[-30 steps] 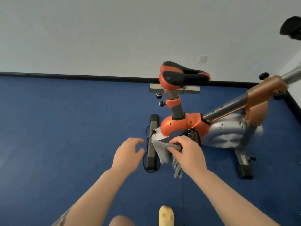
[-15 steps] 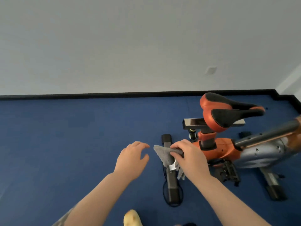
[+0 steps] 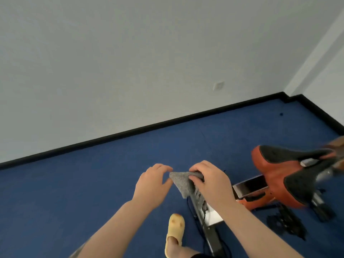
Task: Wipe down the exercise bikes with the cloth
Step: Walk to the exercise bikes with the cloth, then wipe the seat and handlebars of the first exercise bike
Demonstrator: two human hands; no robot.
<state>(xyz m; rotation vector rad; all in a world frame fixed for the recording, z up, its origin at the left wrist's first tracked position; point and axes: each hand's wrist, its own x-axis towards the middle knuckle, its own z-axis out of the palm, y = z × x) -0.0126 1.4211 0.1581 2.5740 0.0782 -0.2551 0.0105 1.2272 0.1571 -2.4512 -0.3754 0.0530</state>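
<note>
A white wall (image 3: 130,62) and a black skirting board (image 3: 130,131) are seen beyond a blue floor (image 3: 74,192), on which an exercise bike (image 3: 279,185) is stood at the right of the view. The bike's orange and black saddle (image 3: 290,170) is seen from above, with a black pedal (image 3: 284,223) below it and a dark base bar (image 3: 208,226) running towards the viewer on its left. The right hand (image 3: 210,181) is held just left of the saddle, its grip closed round a grey cloth (image 3: 183,180) that hangs above the base bar. The left hand (image 3: 152,183) is held just left of the cloth with relaxed fingers, its fingertips close to the cloth's edge; contact cannot be told. A foot in a yellow slipper (image 3: 175,231) is set on the floor left of the base bar.
</note>
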